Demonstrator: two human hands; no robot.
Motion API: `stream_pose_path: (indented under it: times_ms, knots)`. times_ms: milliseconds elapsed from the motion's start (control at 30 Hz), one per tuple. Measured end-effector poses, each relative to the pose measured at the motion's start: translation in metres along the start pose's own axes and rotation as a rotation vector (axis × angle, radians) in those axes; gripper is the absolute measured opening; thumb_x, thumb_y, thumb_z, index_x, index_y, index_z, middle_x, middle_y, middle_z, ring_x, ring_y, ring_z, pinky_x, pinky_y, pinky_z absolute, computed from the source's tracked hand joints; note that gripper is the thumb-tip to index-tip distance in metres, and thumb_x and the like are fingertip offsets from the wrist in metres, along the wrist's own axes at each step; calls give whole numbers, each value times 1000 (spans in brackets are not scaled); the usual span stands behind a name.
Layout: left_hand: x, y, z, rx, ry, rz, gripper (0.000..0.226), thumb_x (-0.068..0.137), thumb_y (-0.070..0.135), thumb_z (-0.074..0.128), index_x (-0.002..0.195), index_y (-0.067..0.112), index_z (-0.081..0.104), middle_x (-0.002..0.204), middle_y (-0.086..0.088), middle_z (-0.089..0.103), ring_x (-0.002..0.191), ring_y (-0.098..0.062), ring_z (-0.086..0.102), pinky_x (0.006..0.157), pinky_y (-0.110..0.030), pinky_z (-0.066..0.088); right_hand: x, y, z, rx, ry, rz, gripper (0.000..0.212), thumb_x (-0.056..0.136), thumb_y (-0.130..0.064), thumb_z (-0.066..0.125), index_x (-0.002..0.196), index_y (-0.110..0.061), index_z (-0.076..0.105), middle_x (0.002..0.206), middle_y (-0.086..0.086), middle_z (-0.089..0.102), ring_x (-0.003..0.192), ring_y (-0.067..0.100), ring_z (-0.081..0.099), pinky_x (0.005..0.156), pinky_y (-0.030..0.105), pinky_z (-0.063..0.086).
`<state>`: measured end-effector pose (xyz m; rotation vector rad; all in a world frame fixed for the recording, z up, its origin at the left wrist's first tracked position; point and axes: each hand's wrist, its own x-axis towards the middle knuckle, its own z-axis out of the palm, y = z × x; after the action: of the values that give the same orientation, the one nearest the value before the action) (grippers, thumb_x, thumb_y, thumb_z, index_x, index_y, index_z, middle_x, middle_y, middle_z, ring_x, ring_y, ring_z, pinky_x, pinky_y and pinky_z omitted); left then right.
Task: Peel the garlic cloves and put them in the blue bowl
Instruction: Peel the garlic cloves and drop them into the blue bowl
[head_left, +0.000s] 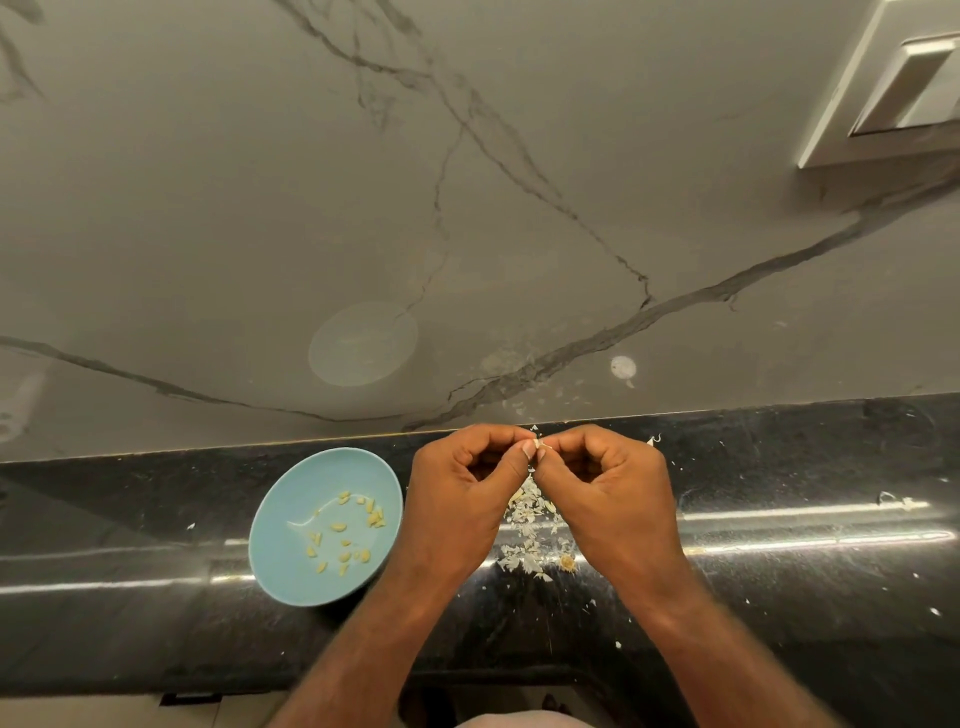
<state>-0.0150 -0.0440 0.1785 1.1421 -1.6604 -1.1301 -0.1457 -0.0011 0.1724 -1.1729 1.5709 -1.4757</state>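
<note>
A small garlic clove is pinched between the fingertips of both hands above the black counter. My left hand grips it from the left with thumb and curled fingers. My right hand pinches it from the right. The clove is mostly hidden by the fingertips. The blue bowl stands on the counter just left of my left hand. Several peeled yellowish cloves lie in it.
A pile of white garlic skins lies on the black counter under and between my hands, with scraps scattered to the right. A marble wall rises right behind the counter. A white switch plate sits at top right.
</note>
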Motion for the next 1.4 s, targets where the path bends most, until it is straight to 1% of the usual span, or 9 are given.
stream_pose_path:
  times_ms: [167,300,467,633,833,1033,1200,1300,1400]
  knots:
    - [0,2,2,-79,-2,-23,22,91,9,69,95,30,75,88,10,76,85,-9,72,75,-20,57,1,-1,-4,41,-20,31,7,87,-14,75,81,-18,75,69,-8,72,61,4,67,58,14,51]
    - [1,4,-3,-233,-21,-93,14,88,9,70,95,19,77,88,0,77,86,-14,73,75,-22,56,5,-5,-9,110,-93,84,5,87,-20,74,84,-18,76,75,0,75,68,16,71,64,21,57]
    - [1,-1,-5,-162,-33,-65,14,87,16,70,96,25,77,90,3,77,89,-15,73,78,-25,58,6,-6,-10,60,-137,56,12,89,-13,72,81,-21,75,72,-5,74,66,8,70,63,18,55]
    - [-2,-1,-3,-116,-17,-18,16,88,17,69,96,29,76,90,7,77,89,-11,72,77,-21,57,5,-8,-6,59,-100,46,11,87,-9,74,78,-15,75,68,-4,73,60,5,66,60,17,54]
    - [0,3,-1,-362,-49,-165,16,77,24,72,90,17,77,87,-6,76,84,-17,71,75,-25,58,1,-13,-2,57,-83,19,10,85,-10,74,76,-9,71,63,-8,70,54,-1,61,55,12,48]
    - [-1,-4,1,-299,-43,-150,18,83,27,67,93,14,74,86,-9,73,87,-34,68,79,-38,59,0,-12,-1,52,-73,45,11,84,-10,74,74,-13,72,64,-1,70,53,2,59,54,15,48]
    - [-1,-3,1,-279,-35,-139,14,92,19,62,99,19,74,86,-4,74,78,-15,66,71,-23,56,3,-12,1,142,-74,124,12,85,-12,74,74,-12,71,62,-4,70,56,4,61,57,19,52]
    - [-2,-1,0,-285,-41,-152,20,83,28,66,98,19,75,89,-1,76,82,-14,69,72,-21,55,3,-12,1,110,-89,105,13,87,-12,72,74,-13,69,58,-8,67,53,0,58,55,15,48]
    - [-1,-3,-1,-386,-40,-217,20,77,24,72,94,14,76,89,-4,76,83,-14,70,72,-22,55,4,-11,1,83,-105,102,15,88,-11,72,73,-15,69,58,-7,67,52,1,57,54,16,48]
